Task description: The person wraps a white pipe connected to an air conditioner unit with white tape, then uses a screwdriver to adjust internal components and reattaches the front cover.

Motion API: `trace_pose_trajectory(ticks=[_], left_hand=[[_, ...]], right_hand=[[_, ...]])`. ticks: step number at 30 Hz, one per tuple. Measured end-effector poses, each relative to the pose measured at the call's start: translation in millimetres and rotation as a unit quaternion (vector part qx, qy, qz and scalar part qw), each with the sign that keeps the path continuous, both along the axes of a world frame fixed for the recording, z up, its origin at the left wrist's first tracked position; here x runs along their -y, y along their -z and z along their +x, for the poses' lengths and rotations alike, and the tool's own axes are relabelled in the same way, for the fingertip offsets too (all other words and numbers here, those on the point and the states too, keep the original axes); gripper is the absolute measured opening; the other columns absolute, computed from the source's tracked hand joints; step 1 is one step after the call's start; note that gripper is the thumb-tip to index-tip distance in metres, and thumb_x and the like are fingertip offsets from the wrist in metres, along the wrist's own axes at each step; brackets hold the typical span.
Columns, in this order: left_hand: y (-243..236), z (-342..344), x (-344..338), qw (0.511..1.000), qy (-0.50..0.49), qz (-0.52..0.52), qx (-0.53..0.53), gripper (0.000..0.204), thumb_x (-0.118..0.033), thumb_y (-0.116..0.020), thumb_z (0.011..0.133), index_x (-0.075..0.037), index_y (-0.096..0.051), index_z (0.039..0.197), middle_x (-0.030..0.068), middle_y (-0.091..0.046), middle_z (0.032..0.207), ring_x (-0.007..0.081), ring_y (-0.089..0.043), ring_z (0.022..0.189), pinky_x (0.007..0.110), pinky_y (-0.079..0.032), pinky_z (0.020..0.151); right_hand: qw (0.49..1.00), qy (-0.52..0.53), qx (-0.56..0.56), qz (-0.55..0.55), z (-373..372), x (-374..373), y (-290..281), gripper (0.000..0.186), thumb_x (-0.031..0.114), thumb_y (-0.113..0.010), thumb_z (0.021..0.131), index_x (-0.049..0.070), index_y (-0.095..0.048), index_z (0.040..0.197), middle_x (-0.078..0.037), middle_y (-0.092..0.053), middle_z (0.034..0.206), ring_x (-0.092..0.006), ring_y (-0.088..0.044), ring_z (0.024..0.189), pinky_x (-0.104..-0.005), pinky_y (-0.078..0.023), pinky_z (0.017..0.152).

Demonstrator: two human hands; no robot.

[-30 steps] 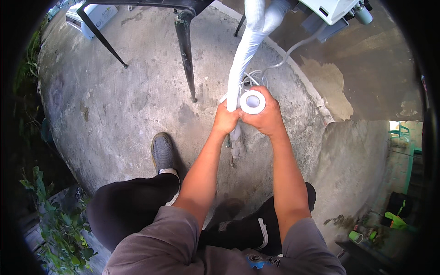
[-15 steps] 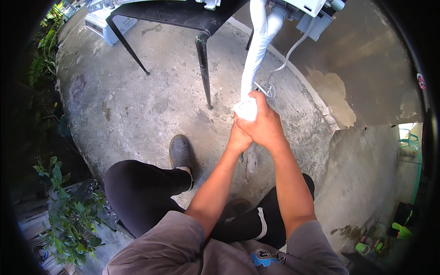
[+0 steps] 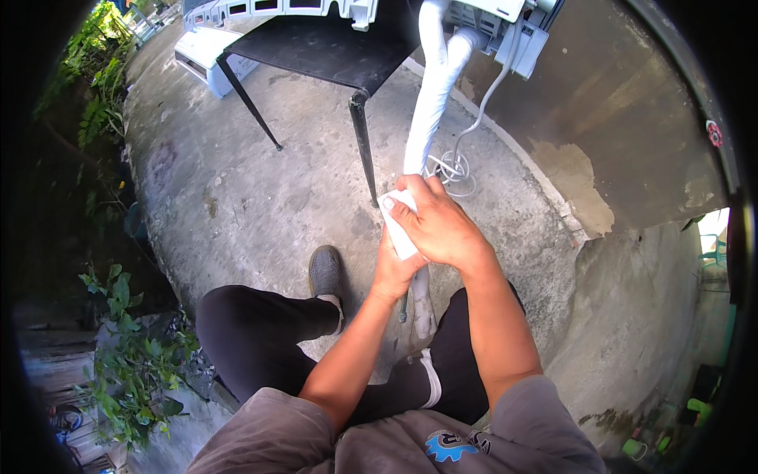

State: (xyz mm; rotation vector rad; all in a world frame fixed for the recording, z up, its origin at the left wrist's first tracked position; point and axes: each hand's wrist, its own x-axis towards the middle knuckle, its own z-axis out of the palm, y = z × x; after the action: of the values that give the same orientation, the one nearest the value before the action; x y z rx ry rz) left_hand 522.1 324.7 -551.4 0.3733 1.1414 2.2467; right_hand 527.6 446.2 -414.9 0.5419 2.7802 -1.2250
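A white tape-wrapped pipe bundle [image 3: 429,110] hangs from the air-conditioner unit [image 3: 493,12] at the top and runs down into my two hands. My right hand [image 3: 444,223] is closed over the bundle, its thumb pressing on a broad white piece of wrapping tape [image 3: 400,227]. Just below and to the left, my left hand [image 3: 393,265] is closed around the bundle from underneath, its fingers mostly hidden. A greyish, loose-looking pipe end [image 3: 423,304] comes out below my hands, beside a thin dark tube [image 3: 403,306].
The unit rests by a black table [image 3: 316,51] with thin legs. A white appliance casing [image 3: 212,59] lies on the concrete floor [image 3: 237,197] behind it. A coiled grey cable [image 3: 452,167] sits near the wall [image 3: 600,110]. Leafy plants [image 3: 130,355] grow at left.
My hands have come down and slightly left, closer to me. The right hand has turned over the bundle, and the white tape now shows as a flat slanted band under its thumb.
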Motion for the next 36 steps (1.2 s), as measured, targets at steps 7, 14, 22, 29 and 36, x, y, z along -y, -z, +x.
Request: trace_pose_trajectory(ticks=[7, 14, 22, 29, 36], left_hand=[[-58.2, -16.2, 32.7, 0.998, 0.017, -0.055, -0.011, 0.073, -0.043, -0.077, 0.085, 0.000, -0.053, 0.139, 0.0083, -0.064, 0.121, 0.0195, -0.060, 0.115, 0.036, -0.049, 0.101], [-98.7, -3.4, 29.2, 0.991, -0.104, -0.062, -0.056, 0.066, -0.034, -0.067, 0.091, 0.000, -0.048, 0.144, 0.0079, -0.063, 0.120, 0.0180, -0.060, 0.109, 0.036, -0.049, 0.098], [-94.8, -11.6, 32.4, 0.977, -0.106, -0.033, 0.182, 0.065, -0.044, -0.047, 0.097, 0.001, -0.049, 0.143, 0.0177, -0.065, 0.131, 0.0298, -0.067, 0.115, 0.049, -0.056, 0.097], [-74.1, -29.6, 11.9, 0.949, -0.090, -0.079, 0.291, 0.054, -0.044, -0.048, 0.109, 0.000, -0.055, 0.140, 0.0196, -0.065, 0.126, 0.0275, -0.064, 0.116, 0.044, -0.054, 0.102], [-76.4, -3.9, 41.9, 0.975, 0.043, -0.207, 0.074, 0.078, -0.023, -0.079, 0.092, 0.004, -0.038, 0.153, 0.0200, -0.061, 0.133, 0.0265, -0.061, 0.122, 0.040, -0.053, 0.101]], right_hand=[[0.985, -0.059, -0.089, -0.136, -3.2, -10.7, -24.0, 0.039, 0.029, -0.063, 0.108, 0.008, -0.062, 0.141, -0.018, -0.059, 0.126, -0.0252, -0.068, 0.105, -0.0357, -0.059, 0.083], [0.971, -0.009, -0.196, -0.135, -17.7, 14.1, -39.8, 0.046, 0.033, -0.082, 0.094, 0.002, -0.072, 0.126, -0.020, -0.079, 0.102, -0.0263, -0.079, 0.095, -0.0382, -0.060, 0.087], [0.803, 0.160, -0.207, -0.536, -18.3, -21.0, 59.9, 0.056, 0.047, -0.076, 0.097, 0.012, -0.065, 0.139, -0.002, -0.065, 0.089, -0.0125, -0.064, 0.085, -0.0388, -0.055, 0.074], [0.622, -0.005, -0.179, -0.762, -32.4, 12.3, 158.3, 0.085, 0.076, -0.067, 0.090, 0.003, -0.064, 0.132, -0.028, -0.067, 0.133, -0.0458, -0.065, 0.124, -0.0584, -0.050, 0.112], [0.758, 0.113, -0.236, -0.597, 7.9, -6.1, 137.6, 0.070, 0.047, -0.086, 0.088, 0.000, -0.062, 0.135, -0.010, -0.070, 0.120, -0.0217, -0.066, 0.111, -0.0380, -0.053, 0.099]])
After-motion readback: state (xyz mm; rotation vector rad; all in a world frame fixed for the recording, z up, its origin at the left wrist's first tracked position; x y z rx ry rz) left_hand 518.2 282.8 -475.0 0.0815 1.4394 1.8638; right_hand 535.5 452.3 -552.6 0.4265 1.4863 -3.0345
